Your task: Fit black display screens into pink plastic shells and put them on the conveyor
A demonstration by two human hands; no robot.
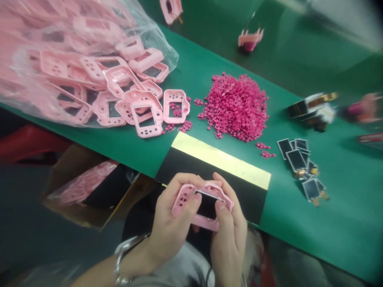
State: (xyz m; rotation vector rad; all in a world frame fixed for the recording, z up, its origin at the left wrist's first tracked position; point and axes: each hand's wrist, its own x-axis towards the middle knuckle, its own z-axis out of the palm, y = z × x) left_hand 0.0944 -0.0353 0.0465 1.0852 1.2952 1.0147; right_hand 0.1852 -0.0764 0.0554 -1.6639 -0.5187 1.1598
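My left hand (173, 215) and my right hand (229, 235) both grip a pink plastic handheld-console shell (206, 223) above a black sheet with a pale yellow strip (215, 167). A dark screen (207, 205) sits in the shell's opening, and my right thumb rests beside it. Beyond my hands lie loose pink shells (146, 113), with more in a clear plastic bag (89, 67). A heap of small magenta button pads (233, 107) lies to their right. Several small dark display panels with gold tails (296, 159) lie further right.
All this lies on a green bench mat (329, 207). A blurred stack of dark and gold items (311, 109) stands to the right. A cardboard box holding pink parts (86, 187) sits below the bench edge at left. Pink pieces (250, 40) lie on a farther green bench.
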